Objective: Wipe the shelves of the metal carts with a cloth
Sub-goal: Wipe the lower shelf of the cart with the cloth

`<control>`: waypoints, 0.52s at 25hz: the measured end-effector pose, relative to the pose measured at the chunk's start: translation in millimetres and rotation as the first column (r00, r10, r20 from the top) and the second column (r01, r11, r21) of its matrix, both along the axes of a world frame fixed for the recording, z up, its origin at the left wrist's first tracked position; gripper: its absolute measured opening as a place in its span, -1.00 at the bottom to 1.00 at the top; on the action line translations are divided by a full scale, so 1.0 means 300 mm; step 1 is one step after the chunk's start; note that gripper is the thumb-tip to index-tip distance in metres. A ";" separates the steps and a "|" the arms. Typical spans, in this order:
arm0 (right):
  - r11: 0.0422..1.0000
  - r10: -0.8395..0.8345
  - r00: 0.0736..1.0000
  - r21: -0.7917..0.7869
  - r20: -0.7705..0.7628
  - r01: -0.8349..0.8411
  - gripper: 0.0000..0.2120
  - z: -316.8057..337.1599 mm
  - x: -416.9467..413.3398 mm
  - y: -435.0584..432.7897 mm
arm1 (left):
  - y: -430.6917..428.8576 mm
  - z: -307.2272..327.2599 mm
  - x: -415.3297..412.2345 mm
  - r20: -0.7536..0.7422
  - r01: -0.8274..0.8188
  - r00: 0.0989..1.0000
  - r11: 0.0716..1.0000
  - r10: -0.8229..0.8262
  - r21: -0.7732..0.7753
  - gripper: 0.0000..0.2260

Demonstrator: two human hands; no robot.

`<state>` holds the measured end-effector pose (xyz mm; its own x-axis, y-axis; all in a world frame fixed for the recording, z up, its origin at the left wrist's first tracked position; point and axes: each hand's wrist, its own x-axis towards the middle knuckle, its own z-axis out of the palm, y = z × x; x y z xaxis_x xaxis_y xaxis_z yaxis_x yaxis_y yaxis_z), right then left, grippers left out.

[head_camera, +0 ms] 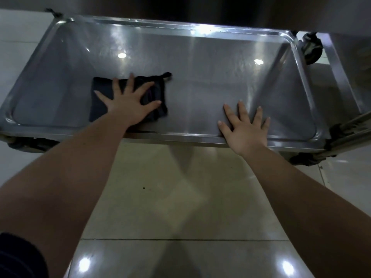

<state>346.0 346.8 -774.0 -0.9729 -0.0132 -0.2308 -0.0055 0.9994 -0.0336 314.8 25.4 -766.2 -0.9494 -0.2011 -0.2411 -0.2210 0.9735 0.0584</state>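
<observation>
A low steel cart shelf [200, 63] with a raised rim spans the upper half of the view. A folded black cloth [98, 93] with a small hanging loop lies on its left-centre part. My left hand [128, 101] presses flat on the cloth with the fingers spread. My right hand [244, 129] rests flat on the bare shelf near the front rim, fingers spread, holding nothing. The two hands are well apart.
Black caster wheels show at the cart's corners, one at the back right [312, 50] and one at the front right [307, 158]. A metal frame bar [353, 127] runs off to the right. Glossy floor tiles [180, 197] lie below the shelf's front edge.
</observation>
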 end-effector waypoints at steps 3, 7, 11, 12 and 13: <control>1.000 -0.013 1.000 0.015 0.002 0.013 -0.42 -0.002 0.004 -0.009 | 0.014 0.009 0.006 0.012 -0.042 0.999 0.999 0.042 0.011 -0.26; 0.999 -0.018 1.000 0.028 0.009 0.018 -0.43 0.006 0.008 -0.016 | 0.326 -0.010 0.074 0.002 0.231 0.973 0.973 -0.231 0.014 -0.29; 0.999 -0.014 0.999 -0.042 0.040 0.015 -0.42 0.011 -0.001 0.008 | 0.224 0.001 0.087 0.010 0.291 0.957 0.957 -0.291 0.005 -0.33; 0.998 -0.011 0.999 -0.054 0.052 0.014 -0.42 0.015 -0.004 0.007 | 0.122 0.010 0.091 0.012 0.222 0.975 0.975 -0.222 0.013 -0.33; 0.998 -0.012 0.998 -0.055 0.057 0.016 -0.42 0.021 -0.007 0.005 | 0.023 0.016 0.095 0.020 0.139 0.990 0.990 -0.139 0.014 -0.32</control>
